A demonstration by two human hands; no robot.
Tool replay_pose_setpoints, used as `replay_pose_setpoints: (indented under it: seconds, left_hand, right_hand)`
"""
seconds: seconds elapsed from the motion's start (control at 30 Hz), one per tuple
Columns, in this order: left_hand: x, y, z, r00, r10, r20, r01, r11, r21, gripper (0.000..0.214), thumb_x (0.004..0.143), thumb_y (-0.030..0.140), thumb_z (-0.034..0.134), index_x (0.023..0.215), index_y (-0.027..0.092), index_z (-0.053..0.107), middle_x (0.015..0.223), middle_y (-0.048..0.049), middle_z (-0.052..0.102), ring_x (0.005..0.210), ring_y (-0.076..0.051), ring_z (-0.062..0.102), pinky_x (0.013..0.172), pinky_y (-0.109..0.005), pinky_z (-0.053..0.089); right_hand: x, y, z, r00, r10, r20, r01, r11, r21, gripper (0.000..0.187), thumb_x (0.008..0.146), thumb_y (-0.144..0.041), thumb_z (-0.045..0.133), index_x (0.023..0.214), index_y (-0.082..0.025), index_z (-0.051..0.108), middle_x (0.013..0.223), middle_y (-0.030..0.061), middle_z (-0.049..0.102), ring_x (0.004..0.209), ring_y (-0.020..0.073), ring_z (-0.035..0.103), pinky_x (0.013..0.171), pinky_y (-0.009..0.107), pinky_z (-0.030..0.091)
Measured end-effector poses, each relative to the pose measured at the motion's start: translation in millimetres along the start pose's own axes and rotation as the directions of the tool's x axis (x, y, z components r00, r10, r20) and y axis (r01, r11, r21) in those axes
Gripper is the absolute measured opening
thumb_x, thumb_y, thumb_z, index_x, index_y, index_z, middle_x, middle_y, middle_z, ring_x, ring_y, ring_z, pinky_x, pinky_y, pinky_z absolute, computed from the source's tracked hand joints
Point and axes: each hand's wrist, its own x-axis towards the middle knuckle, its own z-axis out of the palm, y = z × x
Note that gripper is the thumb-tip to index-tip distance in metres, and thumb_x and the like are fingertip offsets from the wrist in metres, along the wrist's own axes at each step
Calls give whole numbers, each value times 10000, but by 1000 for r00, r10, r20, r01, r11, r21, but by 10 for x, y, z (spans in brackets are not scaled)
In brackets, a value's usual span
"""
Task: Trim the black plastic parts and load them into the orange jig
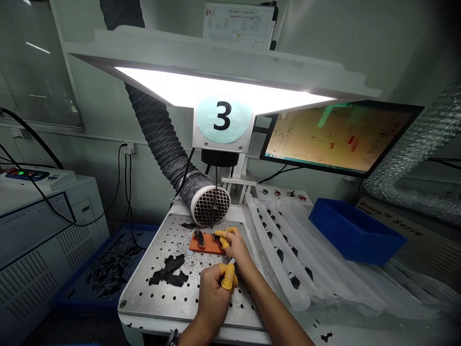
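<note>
Yellow finger cots cover fingertips on both hands. My left hand (215, 293), low in the view over the perforated metal plate (144, 300), is closed on a small black patterned piece (236, 267) with a pale edge. Farther forward, my right hand (234, 242) reaches to the right end of an orange block (207, 244). Its fingers pinch close to a dark part there, mostly hidden by the fingertips. Another curved black piece (199, 238) stands on the block's left part. Left of the block, several flat black pieces (169, 270) lie in a loose pile.
A round grilled duct mouth (211, 206) stands behind the block, beneath a lamp (230, 89). Clear plastic wrap (266, 259) with rows of black pieces lies right, beside a blue bin (355, 233). A blue tray (140, 230) of dark scraps sits lower left.
</note>
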Motion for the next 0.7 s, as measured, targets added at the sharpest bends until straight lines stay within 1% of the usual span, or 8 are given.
replay_pose_setpoints:
  seconds: [0.1,0.2,0.27,0.33,0.4,0.57,0.63,0.7]
  left_hand:
    - [-29,18,-5,997,73,-9,-72,997,39,287,739,191,531,452,184,519,480,-14,519,491,-132,453,519,-244,301]
    - [-57,48,-5,988,154,29,-156,985,81,285,732,186,544,448,185,524,471,-12,498,479,-130,443,505,-245,280]
    - [-67,65,-3,982,179,54,-183,979,94,286,739,190,542,453,185,533,469,-13,496,476,-129,444,500,-243,277]
    - [-67,74,-1,981,183,62,-188,978,91,292,748,191,535,456,185,538,471,-16,501,478,-129,446,501,-241,282]
    - [-61,74,-1,983,172,60,-176,981,76,296,751,193,537,455,185,543,470,-15,503,478,-129,444,502,-240,289]
    - [-50,60,-7,990,134,35,-136,990,48,275,739,186,558,464,187,570,476,-16,529,484,-137,473,509,-238,316]
    - [-53,60,-11,990,139,30,-141,989,51,280,742,190,555,463,187,567,478,-17,535,486,-140,482,510,-239,323]
    - [-58,63,-16,987,159,23,-160,985,62,291,750,200,550,459,188,562,475,-18,534,482,-139,479,509,-241,322]
  right_hand:
    - [-29,4,1,1000,-8,7,8,1000,18,393,718,-49,539,1003,-234,737,938,53,533,863,184,558,859,290,448]
    - [-51,36,11,1000,-17,-15,18,997,71,390,767,-77,507,1061,-226,715,957,60,555,896,187,561,877,295,449]
    - [-56,69,18,999,-17,-39,22,993,113,374,799,-111,481,1091,-199,698,972,69,571,927,193,567,889,304,454]
    - [-57,101,22,998,-11,-60,19,988,151,366,808,-141,467,1097,-176,689,979,75,583,916,196,577,874,311,469]
    - [-61,120,22,998,3,-68,9,985,174,358,787,-161,480,1074,-168,694,959,71,590,837,191,588,815,313,495]
    - [-56,106,-1,999,36,-38,-29,985,169,388,703,-164,544,1058,-172,700,861,40,585,662,159,549,672,292,509]
    - [-44,81,-14,998,53,-18,-50,988,146,415,685,-148,556,1073,-182,698,836,34,573,639,153,532,653,285,504]
    - [-40,46,-25,998,58,-1,-57,992,115,423,684,-125,557,1072,-206,706,850,36,560,675,157,537,685,283,497]
